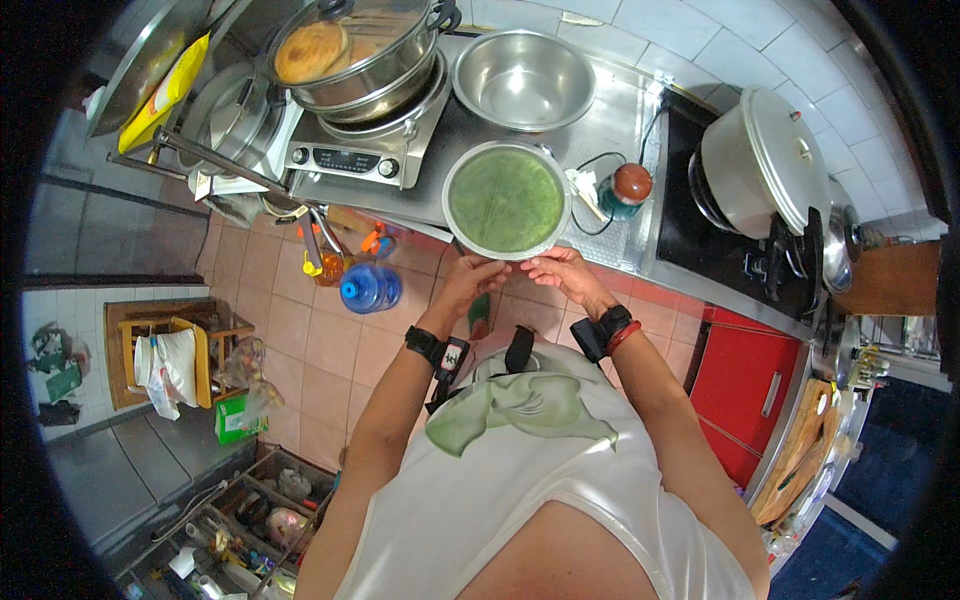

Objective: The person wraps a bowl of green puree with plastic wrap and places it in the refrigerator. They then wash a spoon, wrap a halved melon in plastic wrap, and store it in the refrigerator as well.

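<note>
In front of me a round metal bowl [454, 217] stands at the counter's front edge, full of something green [506, 199]. Faint straight streaks cross its surface, like clear plastic film stretched over the top. At the near rim, my left hand [474, 283] pinches thumb against fingers, seemingly on the film's edge. My right hand [561, 274] pinches close beside it, just right of the rim's nearest point. The film between my fingertips is too thin to make out clearly. Behind the bowl sits a larger stainless steel basin [525, 82], with nothing seen inside.
Left of the basin, a lidded steamer [367, 82] holding flat breads stands on an induction cooker [352, 161]. On the right are a brown-topped jar [628, 187], a cable and a large pressure cooker [761, 165] on the gas hob. A blue water bottle [371, 289] stands on the floor.
</note>
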Motion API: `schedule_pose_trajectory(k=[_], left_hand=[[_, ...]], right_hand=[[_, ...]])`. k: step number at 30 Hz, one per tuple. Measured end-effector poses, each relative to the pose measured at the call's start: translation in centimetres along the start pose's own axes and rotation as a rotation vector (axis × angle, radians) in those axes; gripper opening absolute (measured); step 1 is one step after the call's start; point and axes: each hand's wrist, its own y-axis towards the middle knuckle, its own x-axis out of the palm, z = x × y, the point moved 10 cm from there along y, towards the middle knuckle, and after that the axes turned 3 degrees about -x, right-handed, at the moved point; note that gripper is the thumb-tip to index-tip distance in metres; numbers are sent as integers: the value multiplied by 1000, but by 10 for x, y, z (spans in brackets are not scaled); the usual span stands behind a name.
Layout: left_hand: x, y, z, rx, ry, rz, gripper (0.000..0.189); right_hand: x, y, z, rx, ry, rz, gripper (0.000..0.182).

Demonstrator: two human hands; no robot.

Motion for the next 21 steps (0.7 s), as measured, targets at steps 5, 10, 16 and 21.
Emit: schedule_pose_trajectory(k=[5,10,16,21], left_hand=[[8,-4,10,63,146,36,21],[6,2,3,75,169,48,20],[-4,7,-5,56,101,99,19],[-7,12,-7,60,106,98,20]], right_hand=[[3,7,8,20,-56,1,21],[3,10,11,4,-62,11,19],[-5,14,14,-36,-66,64,18],[-7,15,16,-3,-85,92,17]])
